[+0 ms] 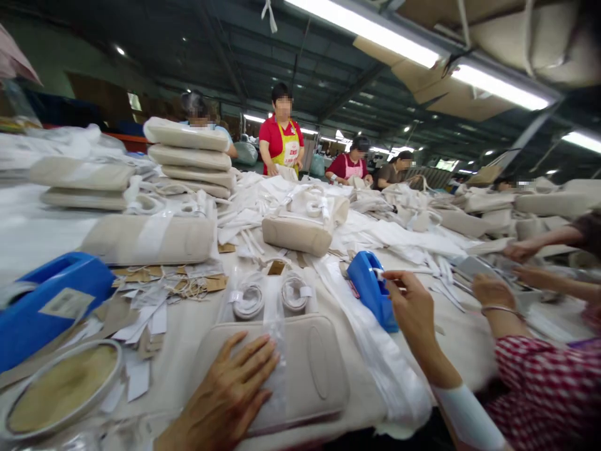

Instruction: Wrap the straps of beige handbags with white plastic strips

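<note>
A beige bag [312, 357] lies flat in front of me, with a clear plastic strip running down its middle. My left hand [230, 382] rests on it, palm down, fingers spread and stretched out. Beyond its far edge lie two coiled straps [248, 302], bound with white wraps. To the right stands a blue tape dispenser [369, 288]. There my right hand [416, 310] pinches the tape at the dispenser's near side, thumb and fingers closed. The held piece is small and partly hidden by the fingers.
At left are another blue tape dispenser [70, 300], a round bowl [63, 388] and loose tags [150, 313]. Stacked beige bags [192, 153] stand behind. Plastic sheeting [370, 363] lies right of the bag. A co-worker's checked sleeve [539, 382] is close at right; other people work across the table.
</note>
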A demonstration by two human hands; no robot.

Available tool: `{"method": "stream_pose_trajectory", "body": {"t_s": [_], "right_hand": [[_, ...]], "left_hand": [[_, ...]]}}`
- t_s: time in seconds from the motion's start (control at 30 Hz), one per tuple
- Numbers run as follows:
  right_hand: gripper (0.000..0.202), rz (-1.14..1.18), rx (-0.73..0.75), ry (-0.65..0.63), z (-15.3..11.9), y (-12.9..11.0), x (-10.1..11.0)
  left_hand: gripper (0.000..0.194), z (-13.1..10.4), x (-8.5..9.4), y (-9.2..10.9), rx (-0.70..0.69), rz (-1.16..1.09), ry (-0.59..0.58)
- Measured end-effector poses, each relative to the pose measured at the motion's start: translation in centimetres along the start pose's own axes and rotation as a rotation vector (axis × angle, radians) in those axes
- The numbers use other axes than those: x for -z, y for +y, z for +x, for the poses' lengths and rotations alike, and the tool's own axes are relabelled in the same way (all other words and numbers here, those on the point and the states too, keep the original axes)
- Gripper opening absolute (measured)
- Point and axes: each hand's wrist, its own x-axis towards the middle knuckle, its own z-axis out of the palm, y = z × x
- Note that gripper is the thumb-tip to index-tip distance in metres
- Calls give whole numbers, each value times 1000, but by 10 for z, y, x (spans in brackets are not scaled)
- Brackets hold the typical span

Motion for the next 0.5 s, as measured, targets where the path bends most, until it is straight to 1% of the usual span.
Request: {"method": "stream_pose_trajectory", "body": {"t_s": [0.03,0.07,0.1,0.13,0.2,0.27,0.33,0.4,0.5], "right_hand": [[18,-32,-115,47,15,17,17],[22,-54,-225,52,27,32,31],[25,-63,-295,40,38,46,44],[27,-59,-358,2,46,57,54],[31,-15,-437,-104,53,71,65],[36,52,-487,-198,53,77,66],[41,115,-514,-245,52,80,62],[40,162,-542,-261,54,82,57],[31,218,-580,-236,59,84,51]], "left_hand": [[45,0,-2,-2,-22,18,21],[45,0,-3,-4,-43,36,46],[45,0,-5,-6,-59,55,66],[45,0,-6,-8,-73,74,88],[45,1,-7,-10,-93,103,119],[44,0,-9,-12,-106,108,139],[44,0,-10,-13,-113,105,139],[45,-1,-11,-15,-115,102,134],[47,-2,-13,-16,-116,100,146]]}}
